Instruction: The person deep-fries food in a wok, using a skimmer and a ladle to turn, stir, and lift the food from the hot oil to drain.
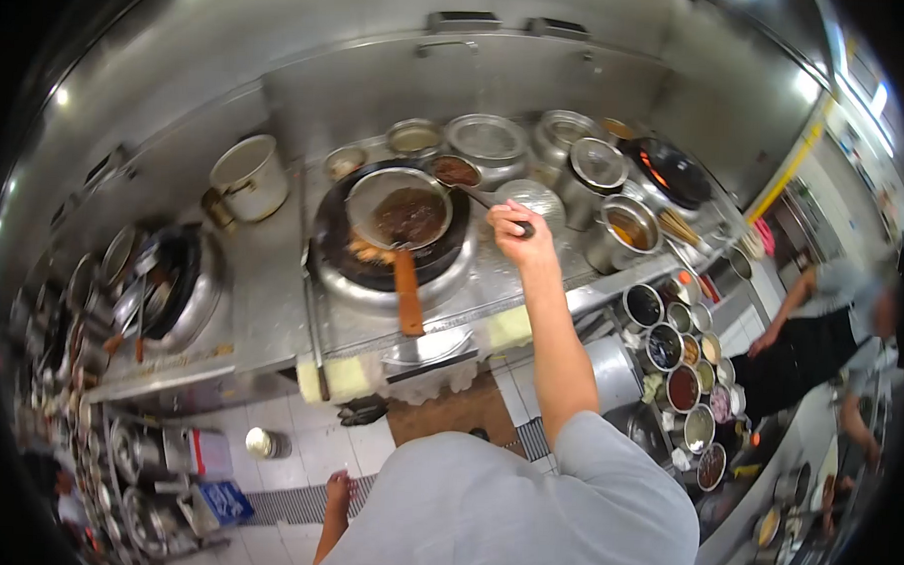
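My right hand (523, 233) is wrapped around the dark handle of a ladle (455, 171). The ladle's bowl holds dark reddish-brown contents, just above the back right rim of a strainer (363, 202). That round mesh strainer rests over a black wok (333, 219), its wooden handle pointing toward me. Dark liquid shows through the mesh, and some orange-brown food lies in the wok beside it. Low at my side hangs my left hand (339, 489), holding nothing, with its fingers loosely apart.
Lidded pots (487, 137) line the back of the steel counter. A second wok (181, 285) is at left, another (669, 173) at right. Several sauce containers (683, 388) crowd my right side. A long-handled tool (313, 322) lies left of the strainer. Another person (819, 315) stands at far right.
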Demonstrator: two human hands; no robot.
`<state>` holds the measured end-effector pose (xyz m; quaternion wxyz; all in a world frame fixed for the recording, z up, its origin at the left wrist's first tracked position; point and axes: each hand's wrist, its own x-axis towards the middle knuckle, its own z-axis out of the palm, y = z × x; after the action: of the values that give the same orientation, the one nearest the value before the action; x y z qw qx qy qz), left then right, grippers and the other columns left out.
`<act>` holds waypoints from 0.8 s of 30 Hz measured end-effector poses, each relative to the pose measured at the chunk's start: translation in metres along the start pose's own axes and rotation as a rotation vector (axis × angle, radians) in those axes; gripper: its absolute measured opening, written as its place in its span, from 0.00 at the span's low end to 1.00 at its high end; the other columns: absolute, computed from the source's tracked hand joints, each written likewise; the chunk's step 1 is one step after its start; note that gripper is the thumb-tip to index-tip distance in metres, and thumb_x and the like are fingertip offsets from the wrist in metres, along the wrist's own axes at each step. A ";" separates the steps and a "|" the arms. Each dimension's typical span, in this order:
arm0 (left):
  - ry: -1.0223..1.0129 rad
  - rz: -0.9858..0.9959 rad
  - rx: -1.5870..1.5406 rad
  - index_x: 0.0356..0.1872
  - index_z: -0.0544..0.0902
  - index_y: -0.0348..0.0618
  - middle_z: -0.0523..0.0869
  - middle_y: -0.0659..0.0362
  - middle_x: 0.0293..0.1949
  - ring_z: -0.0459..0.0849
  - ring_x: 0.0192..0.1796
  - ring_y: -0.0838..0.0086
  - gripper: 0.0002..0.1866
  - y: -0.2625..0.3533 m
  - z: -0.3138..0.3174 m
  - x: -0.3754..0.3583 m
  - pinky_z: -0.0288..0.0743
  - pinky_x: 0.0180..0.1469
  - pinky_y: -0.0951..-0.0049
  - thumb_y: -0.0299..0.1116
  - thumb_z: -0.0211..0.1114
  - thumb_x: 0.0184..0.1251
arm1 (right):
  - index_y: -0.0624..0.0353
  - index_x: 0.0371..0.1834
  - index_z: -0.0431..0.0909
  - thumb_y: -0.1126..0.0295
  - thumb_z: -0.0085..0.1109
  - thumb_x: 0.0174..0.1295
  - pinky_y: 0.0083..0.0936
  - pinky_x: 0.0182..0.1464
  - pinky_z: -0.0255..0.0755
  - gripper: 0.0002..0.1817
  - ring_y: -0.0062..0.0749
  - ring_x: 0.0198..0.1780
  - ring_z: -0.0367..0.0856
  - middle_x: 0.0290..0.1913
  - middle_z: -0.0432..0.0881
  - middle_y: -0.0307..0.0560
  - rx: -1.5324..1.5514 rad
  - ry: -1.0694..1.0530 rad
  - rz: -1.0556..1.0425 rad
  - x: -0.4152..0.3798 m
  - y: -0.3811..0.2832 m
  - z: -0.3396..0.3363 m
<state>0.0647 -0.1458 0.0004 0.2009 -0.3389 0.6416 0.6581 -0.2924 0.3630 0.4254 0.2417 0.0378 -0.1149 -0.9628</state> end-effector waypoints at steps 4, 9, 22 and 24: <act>-0.168 0.192 0.193 0.28 0.80 0.43 0.77 0.58 0.17 0.79 0.23 0.71 0.11 -0.029 -0.001 0.003 0.74 0.24 0.70 0.36 0.52 0.62 | 0.63 0.27 0.62 0.70 0.43 0.65 0.17 0.16 0.56 0.10 0.19 0.14 0.63 0.17 0.65 0.35 -0.137 0.011 -0.138 -0.030 -0.062 0.031; 0.159 0.243 0.583 0.19 0.78 0.38 0.80 0.54 0.18 0.78 0.24 0.62 0.17 -0.080 0.020 0.008 0.73 0.33 0.59 0.40 0.56 0.60 | 0.62 0.26 0.63 0.67 0.43 0.64 0.16 0.16 0.55 0.11 0.19 0.13 0.61 0.14 0.63 0.32 -0.365 0.048 -0.221 -0.056 -0.167 0.047; -0.533 0.223 -0.584 0.64 0.62 0.43 0.73 0.48 0.56 0.74 0.55 0.59 0.33 0.314 0.239 -0.097 0.72 0.53 0.54 0.59 0.41 0.69 | 0.62 0.64 0.55 0.77 0.46 0.54 0.44 0.35 0.73 0.31 0.55 0.34 0.80 0.32 0.79 0.67 -2.750 1.329 -0.854 -0.104 -0.334 0.012; -0.700 0.146 -0.698 0.65 0.61 0.41 0.69 0.47 0.61 0.72 0.59 0.56 0.33 0.355 0.262 -0.085 0.73 0.53 0.55 0.58 0.39 0.70 | 0.54 0.72 0.46 0.70 0.50 0.54 0.47 0.53 0.66 0.40 0.64 0.51 0.75 0.46 0.76 0.74 -2.720 1.265 -0.750 -0.122 -0.294 0.029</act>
<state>-0.1741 0.0917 0.2976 0.2321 -0.0988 0.2992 0.9202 -0.3227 0.6790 0.3847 -0.1474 0.2100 0.9518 -0.1683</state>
